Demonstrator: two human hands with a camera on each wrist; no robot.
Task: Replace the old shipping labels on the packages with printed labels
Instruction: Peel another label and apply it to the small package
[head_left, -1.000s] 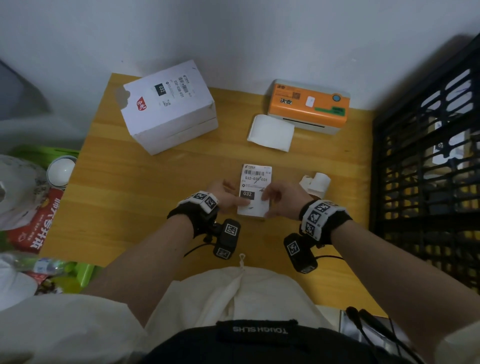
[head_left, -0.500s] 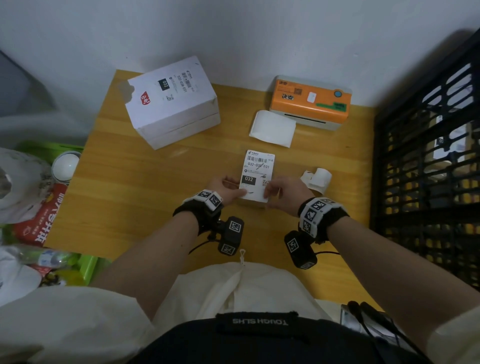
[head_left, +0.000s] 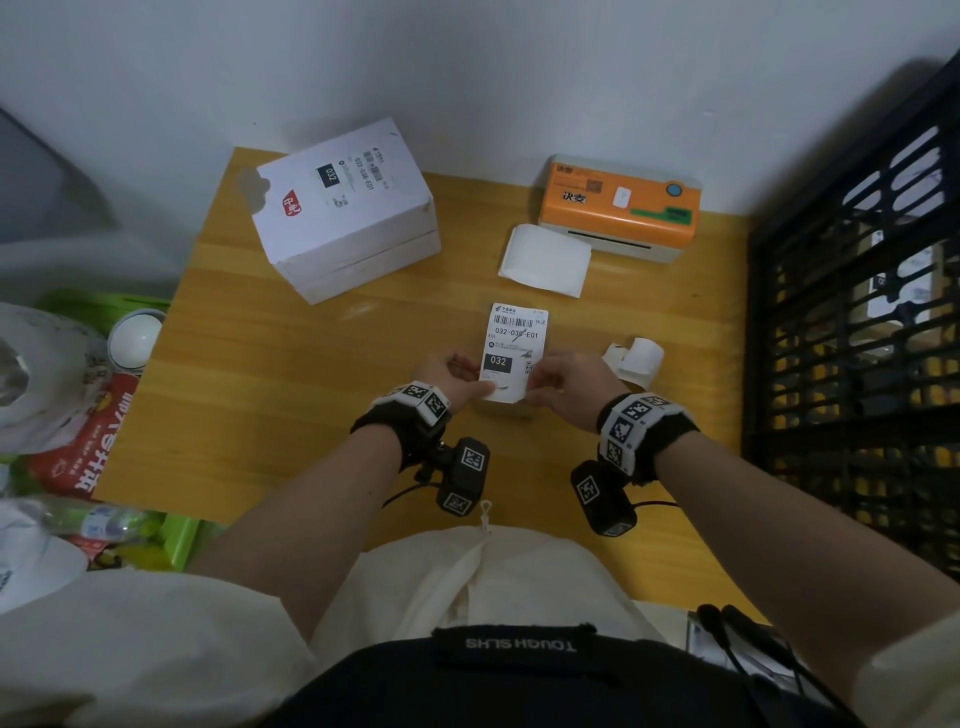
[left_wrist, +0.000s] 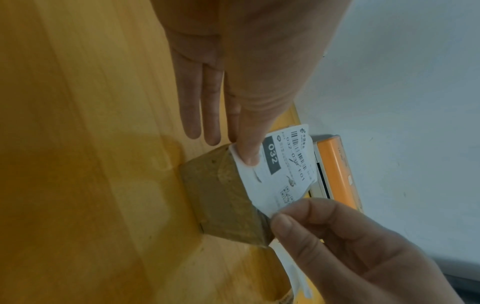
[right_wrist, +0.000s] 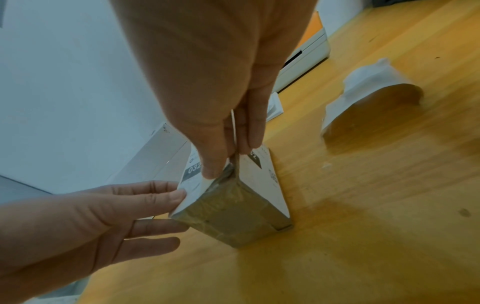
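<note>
A printed label (head_left: 514, 345) marked 032 stands over a small brown package (left_wrist: 221, 197) near the table's middle. My left hand (head_left: 475, 384) pinches the label's near left corner, thumb on the printed face (left_wrist: 275, 164) and the other fingers straight. At the near right corner my right hand (head_left: 535, 376) pinches it between thumb and finger (right_wrist: 228, 162). The package (right_wrist: 233, 216) carries another white label (right_wrist: 262, 179) on one face. In the head view the label mostly hides the package.
A white box (head_left: 343, 208) with a label sits at the back left. An orange label printer (head_left: 618, 205) stands at the back right with a blank sheet (head_left: 545, 260) before it. Curled white paper (head_left: 636, 358) lies right of my hands. A black crate (head_left: 857, 312) borders the right edge.
Both hands and the label moved slightly away from me a second ago. Over the last half second they stay put, with the same hold.
</note>
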